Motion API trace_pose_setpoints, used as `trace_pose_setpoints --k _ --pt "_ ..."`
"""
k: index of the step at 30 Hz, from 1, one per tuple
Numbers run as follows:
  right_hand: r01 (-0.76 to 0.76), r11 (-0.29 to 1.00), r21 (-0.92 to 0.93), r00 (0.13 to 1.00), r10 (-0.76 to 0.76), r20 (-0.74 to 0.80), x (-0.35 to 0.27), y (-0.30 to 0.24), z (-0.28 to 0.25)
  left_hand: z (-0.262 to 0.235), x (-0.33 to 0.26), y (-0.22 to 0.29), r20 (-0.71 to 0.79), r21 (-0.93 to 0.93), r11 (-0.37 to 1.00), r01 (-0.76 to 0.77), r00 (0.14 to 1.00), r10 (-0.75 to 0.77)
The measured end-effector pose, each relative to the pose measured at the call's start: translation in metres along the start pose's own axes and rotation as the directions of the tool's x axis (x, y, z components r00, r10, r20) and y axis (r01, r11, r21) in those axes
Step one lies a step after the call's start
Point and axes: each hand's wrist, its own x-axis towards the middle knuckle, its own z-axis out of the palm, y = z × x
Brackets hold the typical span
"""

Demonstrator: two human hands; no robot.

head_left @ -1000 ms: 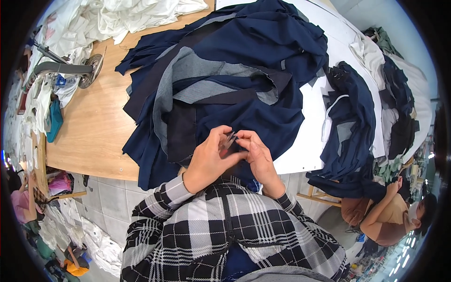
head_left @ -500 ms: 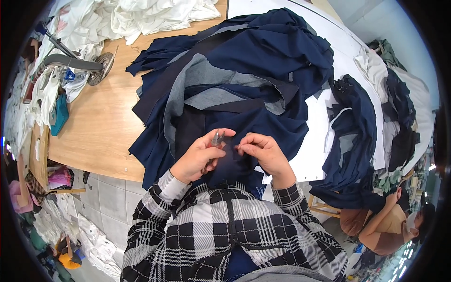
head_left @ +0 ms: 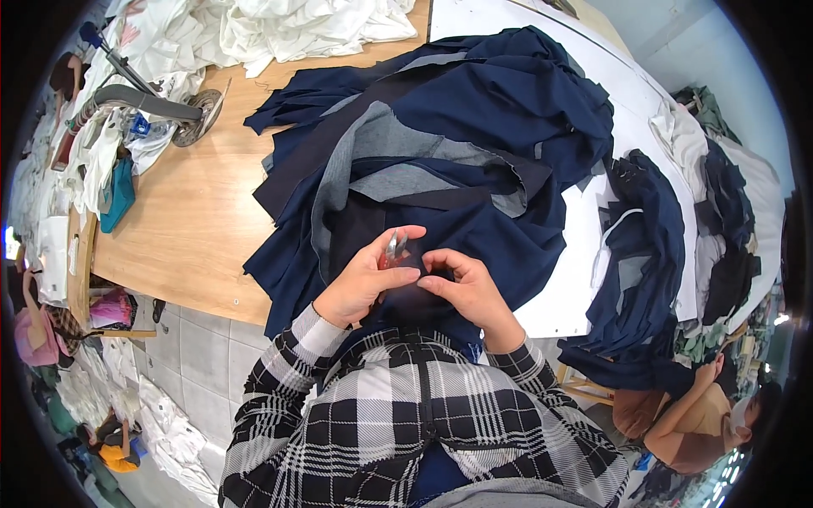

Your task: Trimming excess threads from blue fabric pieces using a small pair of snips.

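Cloth pile (head_left: 457,118) on table (head_left: 190,207), fabric heap (head_left: 313,32) behind to its left, textile bundle (head_left: 652,254) to its right

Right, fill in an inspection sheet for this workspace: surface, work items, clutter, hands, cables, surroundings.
Surface: light-brown wood-grain tabletop, with a white smooth section to the right.
Work items: heaped navy-blue cloth with grey parts; small silver-and-red metal snips.
Clutter: crumpled white cloth pile at the far left.
Hands: left hand holds the snips; right hand beside it, fingers bent, contents unclear.
Cables: nothing seen.
Surroundings: co-worker at right; grey tiled floor at left.
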Motion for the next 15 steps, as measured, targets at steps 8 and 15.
trace_pose_setpoints --k 8,15 --pt "-0.033 0.917 0.397 0.981 0.105 -0.161 -0.009 0.001 -0.008 0.003 -0.001 -0.006 -0.039 0.208 0.978 -0.009 0.999 0.017" --pt "-0.068 0.981 0.181 0.972 0.106 -0.208 -0.012 0.003 -0.008 0.003 -0.002 -0.018 -0.075 0.523 0.848 -0.082 0.987 0.141"
